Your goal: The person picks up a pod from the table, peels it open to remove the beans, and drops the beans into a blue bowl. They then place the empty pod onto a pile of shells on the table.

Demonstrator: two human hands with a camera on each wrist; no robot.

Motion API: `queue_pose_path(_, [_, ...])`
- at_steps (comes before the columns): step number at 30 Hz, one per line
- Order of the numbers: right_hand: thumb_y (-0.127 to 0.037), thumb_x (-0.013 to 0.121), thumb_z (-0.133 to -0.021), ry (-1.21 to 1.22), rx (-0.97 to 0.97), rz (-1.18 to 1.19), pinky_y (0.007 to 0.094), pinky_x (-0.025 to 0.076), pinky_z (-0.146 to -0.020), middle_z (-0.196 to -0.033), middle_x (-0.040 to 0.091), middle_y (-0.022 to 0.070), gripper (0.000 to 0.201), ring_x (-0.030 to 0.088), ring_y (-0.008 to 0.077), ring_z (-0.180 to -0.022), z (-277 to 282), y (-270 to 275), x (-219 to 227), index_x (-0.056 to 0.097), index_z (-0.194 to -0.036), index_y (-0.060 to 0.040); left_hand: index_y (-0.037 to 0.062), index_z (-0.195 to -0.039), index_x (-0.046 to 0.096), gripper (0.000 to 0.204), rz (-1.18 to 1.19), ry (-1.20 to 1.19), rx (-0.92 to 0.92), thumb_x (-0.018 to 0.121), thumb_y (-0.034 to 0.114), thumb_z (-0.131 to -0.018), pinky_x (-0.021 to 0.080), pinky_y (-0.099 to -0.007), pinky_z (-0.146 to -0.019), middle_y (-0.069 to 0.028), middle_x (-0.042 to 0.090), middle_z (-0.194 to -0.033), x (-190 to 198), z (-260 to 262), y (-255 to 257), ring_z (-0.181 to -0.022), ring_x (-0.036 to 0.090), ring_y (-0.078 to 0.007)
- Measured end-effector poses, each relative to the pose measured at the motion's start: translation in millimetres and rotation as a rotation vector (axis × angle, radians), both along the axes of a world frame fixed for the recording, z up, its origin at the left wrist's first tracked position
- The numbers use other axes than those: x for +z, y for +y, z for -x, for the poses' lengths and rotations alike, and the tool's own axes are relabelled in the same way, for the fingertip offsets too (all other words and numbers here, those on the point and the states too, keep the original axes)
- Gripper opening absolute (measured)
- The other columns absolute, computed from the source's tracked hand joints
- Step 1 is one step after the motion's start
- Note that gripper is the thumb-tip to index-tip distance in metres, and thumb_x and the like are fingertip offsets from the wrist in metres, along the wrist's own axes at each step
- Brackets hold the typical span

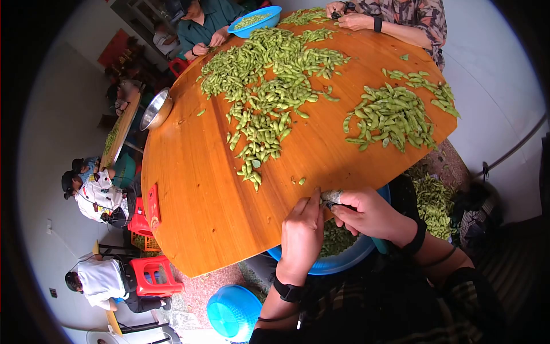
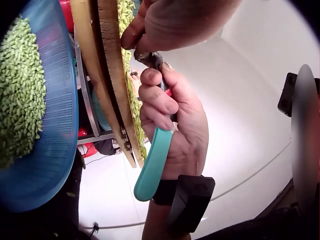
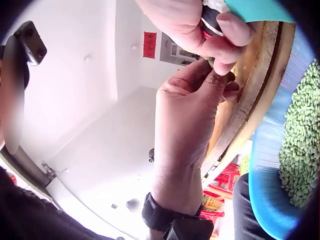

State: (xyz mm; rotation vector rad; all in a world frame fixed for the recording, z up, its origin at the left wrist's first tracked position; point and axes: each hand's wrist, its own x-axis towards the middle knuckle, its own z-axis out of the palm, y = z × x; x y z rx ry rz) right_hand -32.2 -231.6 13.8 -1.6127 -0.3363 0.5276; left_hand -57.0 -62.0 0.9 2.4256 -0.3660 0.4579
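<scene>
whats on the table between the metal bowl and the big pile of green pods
In the head view, bare wooden tabletop with one loose green pod.

A red plastic stool (image 1: 153, 276) is standing on the speckled floor (image 1: 200, 286), and a bright blue plastic basin (image 1: 234, 312) is resting near it. A person in a white short-sleeved shirt (image 1: 103, 279) is keeping position beside the stool, while a red rectangular poster (image 1: 114, 48) is hanging on the far wall.
</scene>
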Motion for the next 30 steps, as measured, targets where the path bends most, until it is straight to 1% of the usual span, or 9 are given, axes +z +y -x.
queue_pose_path(12, [-0.005,0.053,-0.09,-0.195,-0.079,0.016,0.0273,0.041,-0.052,-0.062,0.053,0.0063,0.009,0.044,0.0086,-0.055,0,10,-16,0.057,-0.087,0.0023,-0.0005,-0.11,0.066,0.032,0.036,0.021,0.004,0.066,-0.002,-0.078,0.052,-0.0351,-0.063,-0.017,0.063,-0.081,-2,-3,7,-0.071,0.064,-0.0324])
queue_pose_path(15, [-0.005,0.054,-0.091,-0.203,-0.091,0.002,0.0274,0.04,-0.052,-0.063,0.054,0.0064,0.008,0.043,0.0086,-0.055,0,11,-15,0.058,-0.09,0.0022,-0.0015,-0.111,0.065,0.03,0.061,0.052,-0.031,0.066,-0.002,-0.08,0.052,-0.031,-0.063,-0.0148,0.063,-0.078,-2,-4,13,-0.07,0.066,-0.0259])
queue_pose_path(18, [-0.007,0.053,-0.093,-0.008,-0.067,-0.05,0.0248,0.041,-0.051,-0.065,0.055,0.0034,0.01,0.046,0.0067,-0.055,-2,7,-9,0.059,-0.095,0.0003,-0.0024,-0.118,0.063,0.027,0.321,0.289,-0.148,0.06,-0.001,-0.091,0.055,-0.0237,-0.067,-0.0072,0.064,-0.081,-8,-6,24,-0.075,0.065,-0.0101])
queue_pose_path(19, [-0.009,0.052,-0.094,0.18,-0.042,-0.089,0.0233,0.041,-0.051,-0.066,0.056,0.0017,0.012,0.048,0.0056,-0.055,-3,5,-6,0.06,-0.098,-0.0009,-0.0024,-0.118,0.063,0.027,0.322,0.29,-0.152,0.06,-0.001,-0.091,0.055,-0.0237,-0.067,-0.0072,0.064,-0.081,-11,-7,25,-0.075,0.065,-0.0101])
queue_pose_path(21, [-0.01,0.052,-0.095,0.244,-0.017,-0.114,0.0222,0.041,-0.051,-0.067,0.056,0.0003,0.013,0.049,0.0049,-0.055,-5,-1,-3,0.06,-0.102,-0.0021,0.0009,-0.121,0.062,0.029,0.871,0.586,-0.209,0.061,0.006,-0.092,0.054,-0.026,-0.063,-0.007,0.067,-0.085,-14,-7,28,-0.07,0.065,-0.0134])
queue_pose_path(23, [-0.011,0.051,-0.096,0.311,0.013,-0.139,0.0211,0.041,-0.051,-0.068,0.057,-0.0011,0.016,0.051,0.0043,-0.055,-3,-2,1,0.061,-0.106,-0.0033,0.0022,-0.124,0.061,0.03,0.896,0.662,-0.209,0.058,0.011,-0.096,0.054,-0.0234,-0.062,-0.0037,0.065,-0.086,-10,-7,32,-0.071,0.062,-0.0091])
queue_pose_path(26, [-0.008,0.051,-0.095,0.12,-0.036,-0.035,0.0214,0.039,-0.051,-0.067,0.056,0.0001,0.023,0.047,0.0046,-0.054,1,4,3,0.062,-0.114,-0.0039,0.0001,-0.12,0.063,0.027,1.081,0.748,-0.152,0.053,0.009,-0.097,0.049,-0.0204,-0.056,-0.0049,0.064,-0.084,-1,-6,30,-0.065,0.059,-0.0078])
queue_pose_path(28, [-0.004,0.05,-0.092,-0.344,-0.079,-0.044,0.0224,0.037,-0.05,-0.064,0.052,0.0012,0.032,0.041,0.0046,-0.054,4,7,-3,0.062,-0.121,-0.006,-0.0004,-0.117,0.064,0.026,1.136,0.753,-0.121,0.05,0.007,-0.096,0.048,-0.02,-0.055,-0.0049,0.064,-0.083,-1,-9,29,-0.065,0.059,-0.0078])
queue_pose_path(30, [-0.003,0.05,-0.09,-0.351,-0.059,0.01,0.023,0.036,-0.05,-0.063,0.049,0.0024,0.034,0.039,0.0048,-0.054,5,7,6,0.061,-0.122,-0.0066,-0.0009,-0.115,0.065,0.026,1.192,0.755,-0.085,0.048,0.005,-0.095,0.047,-0.0196,-0.054,-0.005,0.063,-0.082,-2,-10,30,-0.065,0.058,-0.0078])
